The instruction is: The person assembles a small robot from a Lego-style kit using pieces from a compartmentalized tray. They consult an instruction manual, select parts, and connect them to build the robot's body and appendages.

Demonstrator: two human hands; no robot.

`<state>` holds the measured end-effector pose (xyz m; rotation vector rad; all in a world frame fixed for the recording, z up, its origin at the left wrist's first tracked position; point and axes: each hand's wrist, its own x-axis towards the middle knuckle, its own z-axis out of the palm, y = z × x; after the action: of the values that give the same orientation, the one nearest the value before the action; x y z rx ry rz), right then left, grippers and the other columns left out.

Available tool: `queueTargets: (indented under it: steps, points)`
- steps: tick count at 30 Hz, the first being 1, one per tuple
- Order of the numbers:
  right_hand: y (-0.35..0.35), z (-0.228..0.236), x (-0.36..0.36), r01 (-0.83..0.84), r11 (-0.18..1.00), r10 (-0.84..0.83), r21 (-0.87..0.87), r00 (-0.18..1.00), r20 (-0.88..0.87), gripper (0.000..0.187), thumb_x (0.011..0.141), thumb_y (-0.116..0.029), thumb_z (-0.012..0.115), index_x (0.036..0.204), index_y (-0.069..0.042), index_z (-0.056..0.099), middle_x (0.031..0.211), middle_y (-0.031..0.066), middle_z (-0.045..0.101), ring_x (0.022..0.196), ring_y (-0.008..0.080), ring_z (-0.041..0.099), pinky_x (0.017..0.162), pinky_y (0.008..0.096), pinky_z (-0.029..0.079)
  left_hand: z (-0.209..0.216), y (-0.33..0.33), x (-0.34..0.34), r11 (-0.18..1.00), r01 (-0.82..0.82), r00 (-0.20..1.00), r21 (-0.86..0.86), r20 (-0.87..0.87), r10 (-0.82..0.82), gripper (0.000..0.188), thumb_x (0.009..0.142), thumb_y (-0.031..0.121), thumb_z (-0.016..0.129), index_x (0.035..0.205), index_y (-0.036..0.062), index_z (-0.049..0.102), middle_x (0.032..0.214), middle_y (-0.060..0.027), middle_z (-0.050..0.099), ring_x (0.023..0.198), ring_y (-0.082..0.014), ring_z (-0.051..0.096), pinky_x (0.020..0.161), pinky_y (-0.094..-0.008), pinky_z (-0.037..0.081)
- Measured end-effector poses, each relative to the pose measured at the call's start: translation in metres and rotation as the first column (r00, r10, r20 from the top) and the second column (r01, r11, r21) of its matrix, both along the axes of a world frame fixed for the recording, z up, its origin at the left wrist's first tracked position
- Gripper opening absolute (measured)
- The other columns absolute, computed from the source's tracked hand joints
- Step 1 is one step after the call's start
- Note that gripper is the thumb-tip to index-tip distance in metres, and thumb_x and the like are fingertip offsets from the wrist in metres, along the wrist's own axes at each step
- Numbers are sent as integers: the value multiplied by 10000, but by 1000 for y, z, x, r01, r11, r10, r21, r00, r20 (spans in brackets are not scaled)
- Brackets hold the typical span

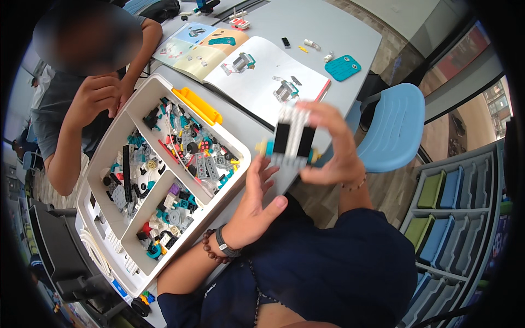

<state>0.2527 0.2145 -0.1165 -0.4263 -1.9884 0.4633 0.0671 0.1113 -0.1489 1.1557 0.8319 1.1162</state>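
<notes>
My right hand [342, 156] grips a toy-brick model [293, 134] between thumb and fingers, raised over the table's near edge. The model has white and grey bricks, two black panels, and teal and yellow parts at its sides; it is slightly blurred. Just below and to the left of it, my left hand [252, 210] is open, palm up, thumb and fingers apart. Its fingertips come close to the model's lower left side; whether they touch it I cannot tell. Beyond the model, an open instruction booklet [246, 90] with pictures of brick builds lies on the table.
At the left stands a white divided tray [188, 227] of loose bricks, a yellow piece [197, 105] on its rim. A teal plate [343, 68] and several small bricks lie at the far right. Another person's hand [98, 98] is beyond the tray. A blue chair [392, 128] stands right.
</notes>
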Motion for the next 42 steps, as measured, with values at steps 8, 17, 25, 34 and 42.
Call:
queueTargets:
  steps: [8, 17, 25, 34, 42]
  points:
    - [-32, 19, 0, -247, 966, 258, -74, 943, 211, 703, 518, -26, 674, 1185, -94, 460, 1238, 142, 463, 1113, 317, 450, 939, 411, 366, 14, 12, -2, 996, 49, 958, -75, 285, -25, 540, 835, 208, 613, 1270, 9, 363, 1113, -62, 529, 1026, -117, 501, 905, -273, 388]
    - [108, 9, 29, 352, 910, -312, -222, 930, 196, 385, 740, -204, 654, 1087, -50, 591, 1026, 66, 619, 871, 158, 566, 792, 292, 444, 7, 5, -2, 978, 77, 979, -195, 200, -37, 445, 884, 134, 527, 1282, 14, 370, 1124, -50, 524, 1024, -96, 493, 886, -255, 400]
    - [233, -61, 32, 865, 500, -684, 41, 365, 631, 190, 725, -214, 590, 799, -69, 688, 825, 151, 646, 787, 305, 624, 716, 378, 498, -8, 7, -8, 956, 157, 955, -247, 284, -84, 461, 933, 185, 439, 1343, 29, 296, 1145, -39, 509, 1027, -82, 483, 898, -252, 388]
    - [241, -75, 30, 836, 494, -785, 241, 309, 537, 182, 749, -214, 564, 771, -71, 674, 800, 122, 650, 748, 300, 625, 665, 395, 504, -14, 6, -7, 953, 157, 961, -261, 261, -87, 528, 920, 269, 452, 1357, 29, 277, 1109, -26, 521, 1005, -83, 487, 902, -251, 376]
    - [116, -20, 11, 383, 788, -446, -483, 895, -17, 190, 807, -153, 624, 885, 18, 600, 769, 69, 643, 693, 120, 613, 644, 226, 492, -7, 4, -10, 948, 193, 911, -253, 404, -78, 571, 917, 336, 447, 1354, 15, 267, 1063, -34, 532, 964, -94, 522, 859, -255, 420]
